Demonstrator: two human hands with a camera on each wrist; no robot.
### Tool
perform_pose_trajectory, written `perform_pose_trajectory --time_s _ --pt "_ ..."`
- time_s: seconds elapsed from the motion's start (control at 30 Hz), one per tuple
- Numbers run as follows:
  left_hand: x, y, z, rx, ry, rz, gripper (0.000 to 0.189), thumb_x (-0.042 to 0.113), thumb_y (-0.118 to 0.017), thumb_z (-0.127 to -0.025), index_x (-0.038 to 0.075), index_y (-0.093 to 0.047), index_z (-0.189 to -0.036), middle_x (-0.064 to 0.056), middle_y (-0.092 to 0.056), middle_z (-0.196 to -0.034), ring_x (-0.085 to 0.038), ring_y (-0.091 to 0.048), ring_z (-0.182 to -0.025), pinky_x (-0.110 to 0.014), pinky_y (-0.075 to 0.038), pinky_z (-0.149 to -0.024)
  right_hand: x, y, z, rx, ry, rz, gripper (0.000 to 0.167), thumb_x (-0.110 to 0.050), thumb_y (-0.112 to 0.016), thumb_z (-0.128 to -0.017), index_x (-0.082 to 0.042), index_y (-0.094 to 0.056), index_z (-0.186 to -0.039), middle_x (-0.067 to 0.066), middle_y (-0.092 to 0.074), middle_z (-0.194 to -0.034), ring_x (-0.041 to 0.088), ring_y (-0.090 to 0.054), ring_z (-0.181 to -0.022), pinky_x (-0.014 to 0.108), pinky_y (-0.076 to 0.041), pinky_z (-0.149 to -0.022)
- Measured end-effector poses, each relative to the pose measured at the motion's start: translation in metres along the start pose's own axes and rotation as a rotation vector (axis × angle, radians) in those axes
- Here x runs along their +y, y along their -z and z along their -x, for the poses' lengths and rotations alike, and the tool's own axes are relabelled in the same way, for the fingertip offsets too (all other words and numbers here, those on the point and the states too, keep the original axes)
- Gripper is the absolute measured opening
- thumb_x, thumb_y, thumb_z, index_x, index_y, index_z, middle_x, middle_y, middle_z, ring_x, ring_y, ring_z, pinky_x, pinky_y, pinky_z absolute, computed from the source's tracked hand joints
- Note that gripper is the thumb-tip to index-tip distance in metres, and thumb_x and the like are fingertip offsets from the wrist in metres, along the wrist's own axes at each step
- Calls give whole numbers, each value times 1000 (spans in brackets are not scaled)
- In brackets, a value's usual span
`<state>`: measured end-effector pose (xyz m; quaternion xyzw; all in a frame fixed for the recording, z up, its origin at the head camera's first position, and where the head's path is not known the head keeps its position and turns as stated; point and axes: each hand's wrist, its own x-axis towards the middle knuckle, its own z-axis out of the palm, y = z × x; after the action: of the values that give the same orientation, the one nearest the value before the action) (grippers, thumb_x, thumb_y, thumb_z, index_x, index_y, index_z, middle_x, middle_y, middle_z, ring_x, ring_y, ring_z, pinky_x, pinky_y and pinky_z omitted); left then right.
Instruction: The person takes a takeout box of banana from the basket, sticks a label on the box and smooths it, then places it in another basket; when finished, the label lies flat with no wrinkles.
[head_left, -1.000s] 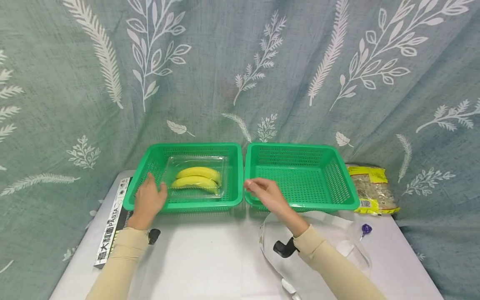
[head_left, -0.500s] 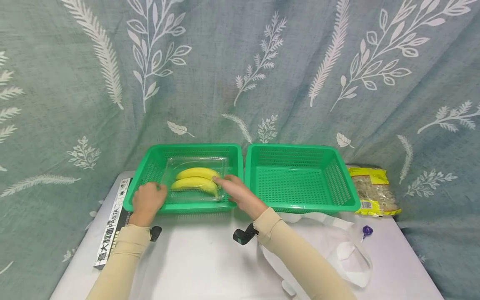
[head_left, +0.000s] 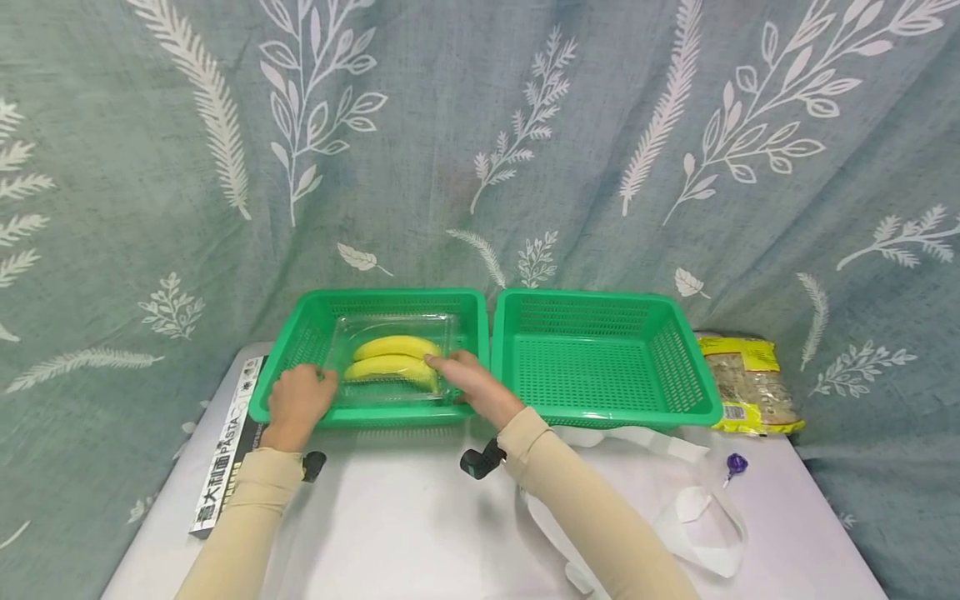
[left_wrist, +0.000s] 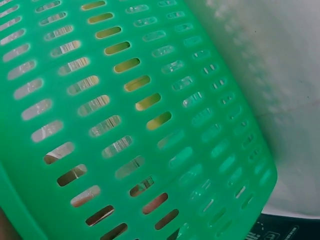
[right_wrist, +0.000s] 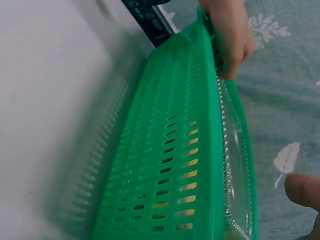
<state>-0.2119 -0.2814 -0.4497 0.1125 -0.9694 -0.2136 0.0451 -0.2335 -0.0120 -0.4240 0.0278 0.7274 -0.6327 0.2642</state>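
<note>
A clear plastic box point(head_left: 397, 322) with two yellow bananas point(head_left: 390, 367) inside lies in the left green basket point(head_left: 390, 415). At the box's left end, my left hand point(head_left: 298, 403) reaches over the basket wall, fingers curled down and fingertips hidden. My right hand point(head_left: 477, 388) grips the opposite end, its thumb over the box's edge and its other fingers mostly out of sight. From the left wrist, the basket's slotted wall point(left_wrist: 145, 115) fills most of the view, with yellow showing through. The right wrist view catches my right thumb point(right_wrist: 304, 191) and the left hand beyond.
A second green basket point(head_left: 600, 414) stands to the right. Beyond it lie a yellow-labelled packet point(head_left: 750, 383) and a purple lollipop point(head_left: 737, 463). A white bag point(head_left: 705, 533) lies partly under my right forearm. The pasta box point(head_left: 225, 454) is at the left.
My right hand has moved left from between the baskets to the plastic box's right end. My left hand's fingers have curled down beside its left end. Little differs over the last half second.
</note>
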Motion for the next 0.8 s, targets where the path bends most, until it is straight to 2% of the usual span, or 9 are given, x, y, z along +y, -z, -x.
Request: perform_pose_trajectory --time_s 0.17,0.33,0.5,0.53,0.57,0.63,0.67,0.73,0.8 --pt "-3 2 -1 6 -3 -5 49 32 -44 -100 -4 -67 -124 -34 -69 -111 -45 -67 -84 -47 -49 -57 0 -1 1 -14 12 22 81 -39 -60 -99 0 -20 -158 22 -22 -165 42 -27 -152 57 -28 -123" --pt "-6 2 0 26 -20 11 50 33 -45 -101 -4 -64 -129 -33 -67 -119 -44 -67 -86 -49 -51 -60 -5 1 7 7 27 44 78 -41 -59 -99 -5 -23 -158 19 -23 -165 43 -29 -151 59 -26 -123" --pt "-3 4 6 103 -35 80 50 30 -44 -101 -5 -63 -130 -31 -65 -126 -49 -66 -101 -55 -53 -74 -10 6 18 -15 36 90 77 -46 -58 -99 -11 -24 -159 16 -23 -166 44 -35 -147 60 -28 -122" --pt "-1 5 7 122 -38 97 49 29 -44 -101 -5 -63 -131 -31 -65 -126 -47 -66 -97 -53 -53 -72 -11 8 21 -24 39 92 77 -46 -58 -99 -12 -23 -159 16 -23 -166 45 -35 -147 60 -28 -122" --pt "0 5 9 146 -43 118 49 28 -44 -100 -4 -63 -132 -30 -69 -119 -43 -66 -86 -49 -52 -64 -11 10 24 -31 45 100 77 -46 -58 -99 -12 -23 -159 16 -23 -166 46 -36 -146 61 -27 -122" --pt "7 7 12 203 -65 160 47 25 -44 -99 -2 -63 -133 -26 -73 -92 -32 -60 -63 -39 -46 -51 -12 15 32 -41 62 101 77 -46 -58 -99 -14 -24 -159 16 -25 -166 49 -38 -144 63 -26 -121" --pt "12 8 14 232 -74 179 46 23 -45 -98 0 -63 -134 -22 -70 -79 -27 -53 -55 -35 -40 -46 -13 18 36 -47 68 101 77 -47 -58 -99 -15 -24 -159 16 -26 -165 50 -39 -143 65 -26 -121" --pt "17 12 21 287 -93 214 45 21 -44 -98 4 -63 -135 -17 -65 -71 -21 -46 -53 -32 -35 -45 -14 22 45 -60 93 110 76 -47 -58 -99 -15 -24 -159 15 -28 -164 50 -41 -142 64 -28 -120" --pt "23 17 29 335 -121 249 44 19 -45 -98 6 -63 -136 -15 -63 -72 -24 -51 -57 -35 -40 -51 -15 27 55 -71 112 123 77 -48 -59 -99 -16 -24 -160 14 -30 -164 48 -42 -141 62 -31 -119"
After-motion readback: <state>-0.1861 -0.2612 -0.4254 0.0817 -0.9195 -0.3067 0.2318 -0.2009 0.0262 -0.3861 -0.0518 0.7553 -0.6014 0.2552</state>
